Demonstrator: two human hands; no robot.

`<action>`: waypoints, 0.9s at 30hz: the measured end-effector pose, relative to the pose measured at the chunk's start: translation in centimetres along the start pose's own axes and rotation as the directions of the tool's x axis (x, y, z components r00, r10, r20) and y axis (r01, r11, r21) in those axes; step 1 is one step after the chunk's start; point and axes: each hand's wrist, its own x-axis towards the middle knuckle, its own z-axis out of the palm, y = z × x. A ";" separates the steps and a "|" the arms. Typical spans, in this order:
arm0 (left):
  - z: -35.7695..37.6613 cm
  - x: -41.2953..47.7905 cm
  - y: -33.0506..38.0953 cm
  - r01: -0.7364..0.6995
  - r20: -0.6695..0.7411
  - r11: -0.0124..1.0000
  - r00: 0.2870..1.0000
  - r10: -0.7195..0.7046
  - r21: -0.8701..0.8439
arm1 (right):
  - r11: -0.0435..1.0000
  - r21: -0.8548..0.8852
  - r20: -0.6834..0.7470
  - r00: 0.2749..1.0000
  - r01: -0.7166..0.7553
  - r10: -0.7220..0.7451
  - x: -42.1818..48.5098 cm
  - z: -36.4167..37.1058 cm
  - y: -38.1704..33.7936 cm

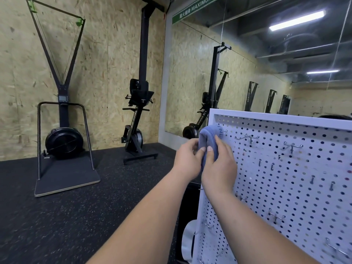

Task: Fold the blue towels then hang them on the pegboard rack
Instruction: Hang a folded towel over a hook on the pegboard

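A folded blue towel [208, 137] is seen at centre frame, held against the upper left corner of a white pegboard rack [285, 197] that fills the lower right of the frame. The towel is gripped from both sides. The left hand [187, 159] is curled on its left edge, fingertips pinching the cloth. The right hand [219, 168] is closed round its right side, thumb in front. The rounded fold of the towel is uppermost, and its lower part is hidden behind the hands. Whether a peg is under that fold cannot be told (the cloth covers that spot). Bare metal hooks [249, 138] are seen just to the right on the board.

The step in hand is judged to be the hanging. To do it well, the fold should be lowered squarely over a peg, with the layers held together by both pinches. The two hanging halves should be evened before the grip is released, so that the towel is not left lopsided. Exercise machines [62, 130] are seen at the left of the frame.
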 end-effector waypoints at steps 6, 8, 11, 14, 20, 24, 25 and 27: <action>-0.4 -2.3 -0.5 0.042 0.100 0.999 0.994 -0.043 0.019 | 0.999 -0.040 0.200 0.980 0.027 -0.019 -2.2 -1.5 1.2; -0.7 -3.3 -0.7 0.065 0.147 0.998 0.987 -0.064 0.001 | 0.999 -0.051 0.245 0.969 0.012 0.001 -3.1 -2.3 1.2; -1.1 -5.1 -1.1 0.118 0.182 0.992 0.977 -0.109 -0.034 | 0.998 -0.063 0.275 0.961 0.009 0.009 -5.0 -3.5 1.2; -1.8 -8.1 -2.0 0.179 0.148 0.982 0.974 -0.169 -0.057 | 0.998 -0.067 0.282 0.959 0.019 0.001 -7.8 -4.6 1.4; -3.7 -17.8 -7.9 0.362 0.155 0.932 0.922 -0.355 -0.018 | 0.999 -0.053 0.376 0.926 0.001 0.019 -15.6 -6.6 3.1; -5.5 -25.6 -13.8 0.511 0.147 0.856 0.843 -0.517 0.076 | 0.997 -0.076 0.527 0.847 -0.028 0.064 -22.3 -6.7 6.3; -5.9 -27.7 -15.4 0.552 0.142 0.827 0.815 -0.563 0.108 | 0.994 -0.106 0.568 0.818 -0.029 0.084 -24.1 -6.6 7.4; -6.5 -31.7 -18.3 0.622 0.116 0.763 0.757 -0.643 0.173 | 0.986 -0.165 0.649 0.749 -0.036 0.136 -27.6 -6.2 9.7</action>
